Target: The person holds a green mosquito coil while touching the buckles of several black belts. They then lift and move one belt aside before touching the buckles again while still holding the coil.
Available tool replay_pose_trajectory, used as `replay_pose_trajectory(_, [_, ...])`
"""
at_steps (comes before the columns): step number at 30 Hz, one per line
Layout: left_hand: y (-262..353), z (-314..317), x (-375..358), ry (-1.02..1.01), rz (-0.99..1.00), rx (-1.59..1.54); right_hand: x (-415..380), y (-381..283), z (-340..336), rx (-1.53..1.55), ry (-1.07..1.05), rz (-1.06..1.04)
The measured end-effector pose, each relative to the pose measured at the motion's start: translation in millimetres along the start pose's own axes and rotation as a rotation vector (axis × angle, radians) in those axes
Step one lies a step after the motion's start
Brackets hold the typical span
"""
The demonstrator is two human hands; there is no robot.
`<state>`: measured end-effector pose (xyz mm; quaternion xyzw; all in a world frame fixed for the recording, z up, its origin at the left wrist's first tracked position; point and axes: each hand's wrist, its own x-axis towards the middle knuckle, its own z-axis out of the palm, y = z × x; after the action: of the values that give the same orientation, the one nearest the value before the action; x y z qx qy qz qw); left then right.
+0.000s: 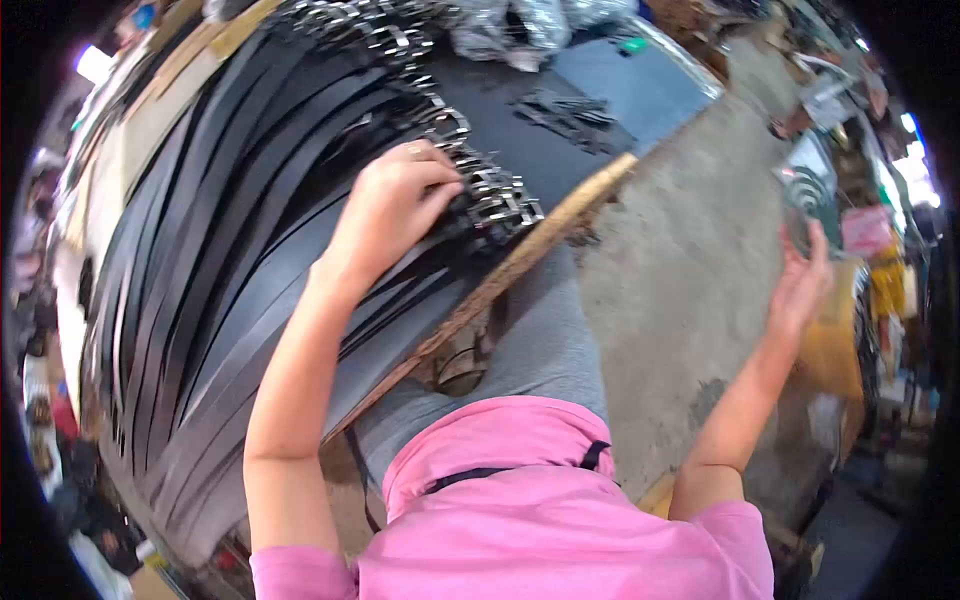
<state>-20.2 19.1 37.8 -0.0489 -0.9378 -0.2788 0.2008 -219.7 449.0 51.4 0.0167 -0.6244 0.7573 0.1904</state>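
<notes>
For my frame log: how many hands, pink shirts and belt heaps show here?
hands: 2, left hand and right hand
pink shirt: 1
belt heap: 1, single belts overlap too much to count
Total: 4

The fingertips of the left hand are curled out of sight over the buckles, so its grip cannot be judged. The belts are cut off by the dark lens rim at the left. What the blurred right hand touches cannot be made out.
</notes>
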Motion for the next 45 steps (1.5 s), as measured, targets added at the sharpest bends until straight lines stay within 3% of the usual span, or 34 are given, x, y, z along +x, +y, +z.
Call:
replay_pose_trajectory(5, [9.5, -8.3, -10.1, 0.001, -0.020, 0.129, -100.7, 36.3, 117.2, 0.000, -0.341, 0.162])
replay_pose_trajectory(12, [9.9, -7.2, -14.3, -0.019, 0.018, 0.182, -171.5, 35.4, 163.0, 0.148, -0.725, 0.178])
replay_pose_trajectory(13, [11.1, -6.1, -14.4, -0.020, 0.044, 0.211, -178.7, 33.6, 164.5, 0.160, -0.735, 0.279])
replay_pose_trajectory(21, [12.4, 0.3, -7.0, -0.046, 0.174, 0.384, -192.4, 41.2, 175.5, 0.140, -0.681, 0.105])
replay_pose_trajectory(25, [6.4, -3.0, -5.7, -0.051, 0.254, 0.337, -189.1, 41.4, 174.8, 0.152, -0.667, 0.162])
replay_pose_trajectory(30, [4.7, -10.7, -3.5, -0.180, 0.211, 0.300, -188.7, 38.2, 176.2, 0.149, -0.694, 0.158])
replay_pose_trajectory(35, [10.2, -4.9, 0.9, -0.177, 0.238, 0.391, -191.3, 33.0, 175.9, 0.127, -0.718, 0.070])
replay_pose_trajectory(45, [7.3, -2.2, -5.9, -0.083, 0.288, 0.397, -188.7, 32.5, 167.9, 0.079, -0.669, 0.105])
